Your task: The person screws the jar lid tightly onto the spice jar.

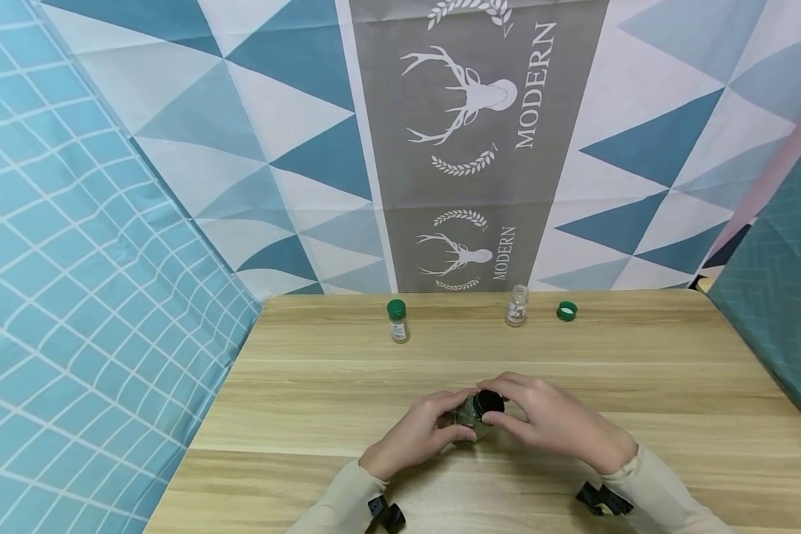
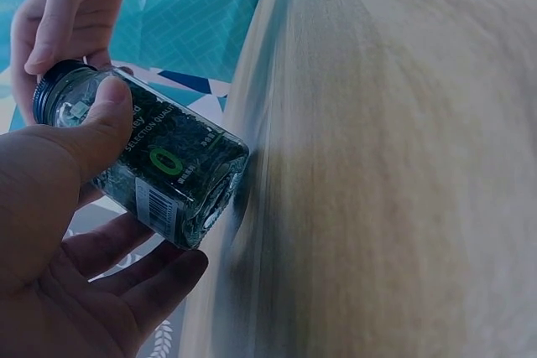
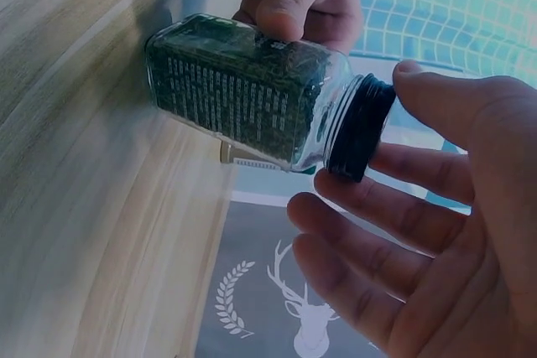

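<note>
A wall of printed cloth (image 1: 314, 133) in blue, white and grey triangles fills the background, with a grey band showing stag heads and the word MODERN. A light blue cloth with a white grid (image 1: 93, 245) hangs at the left. Below is a wide wood-grain table (image 1: 320, 415). Over its near middle, two bare hands in pale sleeves (image 1: 343, 500) meet at one jar. The left hand (image 1: 422, 430) grips the glass body; the right hand (image 1: 554, 419) holds the lid end between thumb and fingers. The square-sided jar (image 2: 180, 157), full of dark green flakes, tilts with its black lid (image 1: 489, 403) toward the right hand; whether its base touches the table, I cannot tell. Along the far edge stand a green-lidded bottle (image 1: 398, 328), left, and an uncapped clear bottle (image 1: 517, 305). Right of that lies a loose green lid (image 1: 567, 311).
</note>
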`<state>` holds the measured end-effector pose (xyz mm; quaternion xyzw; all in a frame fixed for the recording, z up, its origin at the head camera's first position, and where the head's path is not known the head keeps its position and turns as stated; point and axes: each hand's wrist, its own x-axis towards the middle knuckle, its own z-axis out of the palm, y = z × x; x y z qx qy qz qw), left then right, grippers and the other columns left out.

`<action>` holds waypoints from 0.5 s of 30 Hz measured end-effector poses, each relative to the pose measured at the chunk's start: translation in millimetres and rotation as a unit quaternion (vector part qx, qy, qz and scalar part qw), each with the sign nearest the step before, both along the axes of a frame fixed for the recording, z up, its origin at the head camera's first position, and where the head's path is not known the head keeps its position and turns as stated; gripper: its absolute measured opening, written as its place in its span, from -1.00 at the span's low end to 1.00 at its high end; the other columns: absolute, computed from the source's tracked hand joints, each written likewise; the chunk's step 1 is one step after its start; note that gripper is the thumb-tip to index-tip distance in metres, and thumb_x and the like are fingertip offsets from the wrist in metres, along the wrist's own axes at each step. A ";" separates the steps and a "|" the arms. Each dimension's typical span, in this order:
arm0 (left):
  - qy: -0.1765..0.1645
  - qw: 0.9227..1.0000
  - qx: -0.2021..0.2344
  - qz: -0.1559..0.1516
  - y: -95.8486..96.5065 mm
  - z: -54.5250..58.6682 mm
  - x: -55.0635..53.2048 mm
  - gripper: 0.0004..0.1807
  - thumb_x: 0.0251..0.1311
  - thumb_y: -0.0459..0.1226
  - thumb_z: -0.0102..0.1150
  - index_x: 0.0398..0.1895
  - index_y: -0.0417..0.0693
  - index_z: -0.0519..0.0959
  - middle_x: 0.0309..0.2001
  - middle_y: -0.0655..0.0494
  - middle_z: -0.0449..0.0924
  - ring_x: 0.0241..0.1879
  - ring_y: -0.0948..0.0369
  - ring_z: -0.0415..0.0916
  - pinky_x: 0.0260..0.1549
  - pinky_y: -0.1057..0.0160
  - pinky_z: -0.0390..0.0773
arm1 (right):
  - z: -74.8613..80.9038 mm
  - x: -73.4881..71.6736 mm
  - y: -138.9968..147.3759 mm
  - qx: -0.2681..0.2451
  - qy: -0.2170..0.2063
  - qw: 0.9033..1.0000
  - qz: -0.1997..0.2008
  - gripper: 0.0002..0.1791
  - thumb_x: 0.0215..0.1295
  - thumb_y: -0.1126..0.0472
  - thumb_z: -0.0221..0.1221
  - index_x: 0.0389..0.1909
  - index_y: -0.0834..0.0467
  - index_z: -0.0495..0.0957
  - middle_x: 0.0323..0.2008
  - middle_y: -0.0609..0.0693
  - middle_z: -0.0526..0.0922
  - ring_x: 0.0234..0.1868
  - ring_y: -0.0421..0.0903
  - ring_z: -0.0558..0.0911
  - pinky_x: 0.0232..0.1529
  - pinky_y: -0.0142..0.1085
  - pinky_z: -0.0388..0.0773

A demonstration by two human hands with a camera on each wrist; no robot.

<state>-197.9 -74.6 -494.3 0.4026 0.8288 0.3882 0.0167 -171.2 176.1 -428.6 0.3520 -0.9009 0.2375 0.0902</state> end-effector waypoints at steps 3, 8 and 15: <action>0.000 1.000 0.002 -0.002 0.3 0.1 -0.5 -0.29 0.35 -0.09 0.31 0.53 0.09 0.35 0.29 0.12 0.60 0.20 0.32 0.57 0.19 0.28 0.61 | -0.1 -0.1 3.8 0.008 -0.009 1.000 -0.020 -0.40 0.45 -0.15 0.23 0.34 0.14 0.52 0.22 0.04 0.66 0.20 -0.01 0.68 0.18 -0.09 0.68; -0.002 1.000 0.003 -0.005 0.9 1.3 -0.7 -0.30 0.36 -0.03 0.27 0.53 0.09 0.36 0.29 0.12 0.61 0.18 0.32 0.57 0.15 0.29 0.63 | 1.3 0.8 12.2 0.012 -0.011 0.999 -0.036 -0.20 0.43 -0.16 0.26 0.55 0.09 0.27 0.44 0.11 0.46 0.38 0.11 0.53 0.31 0.03 0.56; 0.002 1.000 0.000 -0.003 0.3 2.1 -0.3 -0.30 0.36 -0.02 0.27 0.53 0.10 0.35 0.30 0.10 0.60 0.21 0.30 0.57 0.18 0.29 0.62 | 4.7 1.2 10.9 0.001 0.011 1.000 -0.007 -0.04 0.36 -0.15 0.33 0.63 0.07 0.10 0.56 0.15 0.25 0.49 0.13 0.39 0.36 0.05 0.50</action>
